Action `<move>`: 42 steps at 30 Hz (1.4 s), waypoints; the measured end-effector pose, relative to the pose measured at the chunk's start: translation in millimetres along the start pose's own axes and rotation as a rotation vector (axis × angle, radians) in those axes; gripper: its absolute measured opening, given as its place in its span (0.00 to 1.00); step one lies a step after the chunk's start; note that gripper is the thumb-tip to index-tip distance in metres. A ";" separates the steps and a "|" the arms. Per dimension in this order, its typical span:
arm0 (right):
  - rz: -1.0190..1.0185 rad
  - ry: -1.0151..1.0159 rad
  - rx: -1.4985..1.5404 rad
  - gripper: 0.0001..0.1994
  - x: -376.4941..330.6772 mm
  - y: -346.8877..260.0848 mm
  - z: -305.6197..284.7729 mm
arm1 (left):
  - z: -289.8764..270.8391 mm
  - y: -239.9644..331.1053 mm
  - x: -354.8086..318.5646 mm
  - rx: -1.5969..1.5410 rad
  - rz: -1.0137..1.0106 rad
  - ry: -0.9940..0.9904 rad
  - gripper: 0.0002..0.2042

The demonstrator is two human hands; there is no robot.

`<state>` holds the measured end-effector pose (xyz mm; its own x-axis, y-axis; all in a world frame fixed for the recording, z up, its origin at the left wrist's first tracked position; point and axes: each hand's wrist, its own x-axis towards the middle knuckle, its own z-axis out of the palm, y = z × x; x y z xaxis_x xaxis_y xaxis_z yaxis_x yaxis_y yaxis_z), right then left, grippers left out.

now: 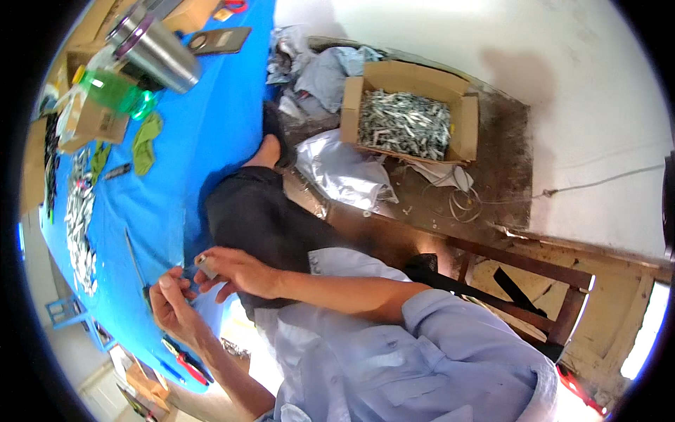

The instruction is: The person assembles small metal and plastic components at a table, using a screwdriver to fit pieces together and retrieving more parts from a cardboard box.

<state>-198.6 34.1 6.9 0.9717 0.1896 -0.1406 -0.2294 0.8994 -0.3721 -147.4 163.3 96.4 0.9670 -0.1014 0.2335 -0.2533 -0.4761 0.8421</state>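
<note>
Over the edge of the blue-covered table (218,77), both hands are close together. My right hand (242,271) is closed around a small pale cylindrical piece (206,266), gripped between thumb and fingers. My left hand (176,306) faces it with thumb and fingertips pinched; what they hold, if anything, is too small to make out. Beside the left hand is a screwdriver (133,257) with a thin shaft, its handle partly hidden by the fingers. Pliers with red-and-black handles (186,362) lie nearer on the table. A long heap of small silvery pieces (81,232) spreads along the far left.
A steel flask (158,53), a green bottle (116,93), a phone (219,41) and a green cloth (146,144) occupy the table's upper part. On the floor, an open cardboard box (464,130) holds many small metallic pieces. Silver sheeting (344,169) and a wooden chair (569,309) are nearby.
</note>
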 end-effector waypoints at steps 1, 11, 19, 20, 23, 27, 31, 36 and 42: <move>0.024 0.002 0.022 0.18 0.4 -1.6 1.4 | -3.3 -5.4 -3.4 -0.021 -0.033 0.010 0.16; 0.034 0.022 -0.048 0.19 1.6 -3.1 3.1 | -13.5 -20.9 -26.4 -0.200 -0.197 0.034 0.13; -0.026 0.045 -0.153 0.16 8.2 13.6 1.6 | -21.5 -33.5 -33.7 0.007 -0.172 -0.022 0.09; -0.032 0.011 -0.113 0.15 11.4 15.6 1.0 | -23.8 -39.5 -33.4 0.070 -0.059 -0.050 0.10; -0.048 0.029 -0.150 0.15 4.5 4.4 1.3 | -5.5 -13.3 -39.1 0.149 0.063 -0.114 0.12; -0.109 0.014 -0.094 0.13 8.8 5.9 0.5 | -1.2 -12.6 -31.1 0.370 0.283 -0.208 0.13; -0.081 0.004 -0.065 0.12 3.0 -5.5 2.6 | 3.8 -6.8 -28.4 0.446 0.332 -0.238 0.16; -0.182 0.013 -0.105 0.11 -1.1 -16.6 3.0 | 17.4 -9.1 -19.4 0.614 0.418 -0.202 0.19; -0.306 -0.014 -0.158 0.12 -15.9 -47.5 2.7 | 47.3 28.6 -10.9 0.567 0.435 -0.261 0.12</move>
<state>-203.0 -10.5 29.3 0.9972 -0.0737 0.0116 0.0685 0.8433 -0.5331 -163.9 109.4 95.0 0.7755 -0.5527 0.3052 -0.6295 -0.7145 0.3054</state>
